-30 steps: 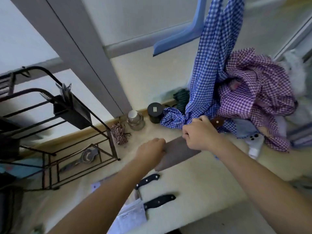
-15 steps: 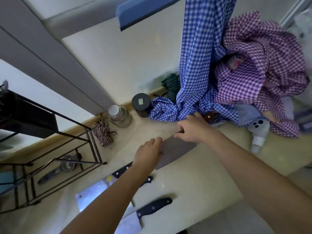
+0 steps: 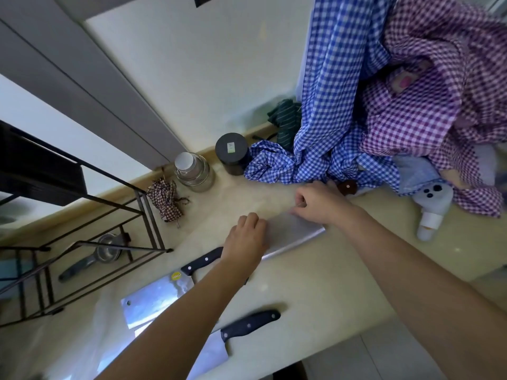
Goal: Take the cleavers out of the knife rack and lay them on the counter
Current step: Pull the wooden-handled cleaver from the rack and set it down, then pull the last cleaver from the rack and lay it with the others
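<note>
A cleaver with a brown wooden handle lies flat on the cream counter, its wide steel blade between my hands. My right hand is closed around that handle. My left hand rests on the blade's left end, fingers curled. Two more cleavers with black riveted handles lie nearer me: one partly under my left forearm, the other at the counter's front edge. The black knife rack stands at the far left.
A black wire shelf holds a metal strainer. A clear jar, a dark canister and a checked cloth bundle sit by the wall. Blue and purple gingham cloths pile at the right, beside a white bottle.
The brown-handled cleaver has gone down from tilted above the counter to flat on it, both hands following. The view has tipped down and left.
</note>
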